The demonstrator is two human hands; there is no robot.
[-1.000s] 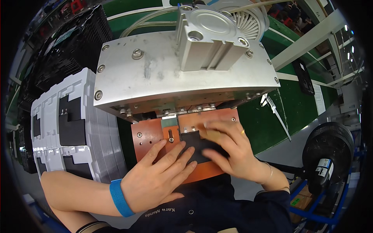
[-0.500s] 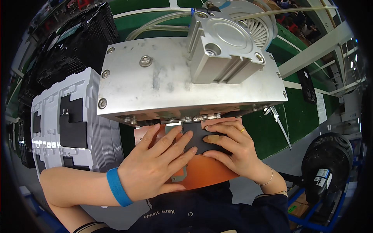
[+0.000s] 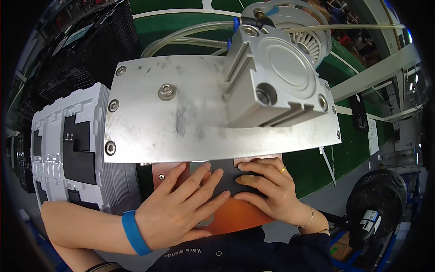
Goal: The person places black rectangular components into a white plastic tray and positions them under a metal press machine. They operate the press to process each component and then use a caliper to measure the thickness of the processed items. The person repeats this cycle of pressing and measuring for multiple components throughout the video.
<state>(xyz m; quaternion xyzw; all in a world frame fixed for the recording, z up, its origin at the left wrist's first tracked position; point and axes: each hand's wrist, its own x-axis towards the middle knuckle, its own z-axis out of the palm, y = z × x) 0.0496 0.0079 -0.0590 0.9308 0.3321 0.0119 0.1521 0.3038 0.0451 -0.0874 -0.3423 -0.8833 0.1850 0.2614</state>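
Observation:
My left hand (image 3: pixel 174 211) lies palm down with its fingers spread, the fingertips over the left part of a flat black piece (image 3: pixel 229 179) and a greyish metal plate beside it. My right hand (image 3: pixel 272 188) rests at the right of the black piece, fingers slightly bent and thumb apart, fingertips touching its top. Beneath both hands is an orange sheet (image 3: pixel 240 215). The far end of the black piece is hidden under a thick silver metal plate (image 3: pixel 181 122) of a press-like machine. A reddish copper-coloured block (image 3: pixel 161 171) shows left of my fingers.
A square pneumatic cylinder (image 3: pixel 290 68) with clear tubes (image 3: pixel 181 38) stands on the machine. Stacked white trays (image 3: pixel 104 177) holding black pieces are at left, with black crates (image 3: pixel 86 54) behind. At right are calipers (image 3: pixel 328 167) on the green bench and a black fan (image 3: pixel 376 199).
The view has shifted, so the machine's plate looks larger and hides more of the black piece's far end. Both hands keep nearly the same pose on the piece.

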